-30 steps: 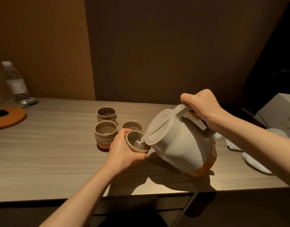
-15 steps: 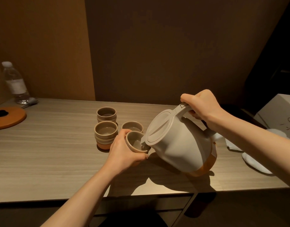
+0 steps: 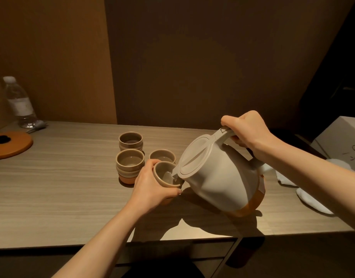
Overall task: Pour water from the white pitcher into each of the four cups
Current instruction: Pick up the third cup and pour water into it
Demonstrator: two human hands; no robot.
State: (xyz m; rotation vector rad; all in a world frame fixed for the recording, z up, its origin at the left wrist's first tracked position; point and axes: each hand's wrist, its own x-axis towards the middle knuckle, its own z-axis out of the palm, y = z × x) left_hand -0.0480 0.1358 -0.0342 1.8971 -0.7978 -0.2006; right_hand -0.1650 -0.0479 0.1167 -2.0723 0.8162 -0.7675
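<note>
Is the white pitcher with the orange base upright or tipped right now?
Tipped. The white pitcher with the orange base leans spout-down over the beige cup; right hand grips its handle.

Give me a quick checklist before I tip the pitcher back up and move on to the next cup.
1. Right hand grips the handle of the white plastic pitcher: ok.
2. Pitcher spout sits over the mouth of the tilted beige ceramic cup: ok.
3. Left hand wraps round that cup, which leans toward the spout: ok.
4. Water shows inside the held cup; how full it is: cannot tell.
5. Three other beige cups stand upright behind it on the wooden table: ok.
6. Whether those three already hold water: cannot tell.
</note>
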